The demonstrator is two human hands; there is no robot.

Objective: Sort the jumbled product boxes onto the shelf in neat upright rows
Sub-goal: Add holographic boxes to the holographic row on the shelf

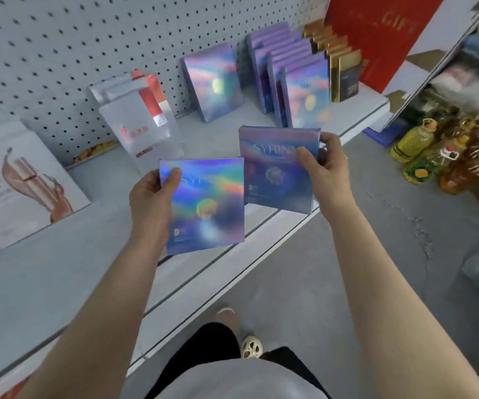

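My left hand [149, 197] grips a flat holographic box [206, 203] by its left edge, thumb on the front face, above the front of the grey shelf [60, 269]. My right hand [324, 165] holds a second, purple-blue box [275, 174] by its right edge, just right of the first and slightly higher. Both boxes face me and are held above the shelf's front edge. Behind them several matching boxes [293, 79] stand upright in rows at the back right. One more holographic box [214, 82] leans alone against the pegboard.
White and red packets [140, 119] lean on the pegboard [60, 53]. A large white box with a pink figure [22, 185] stands at the left. Gold-edged boxes [342, 70] and a red gift box [376, 38] fill the right end. Oil bottles [422, 151] stand on the floor.
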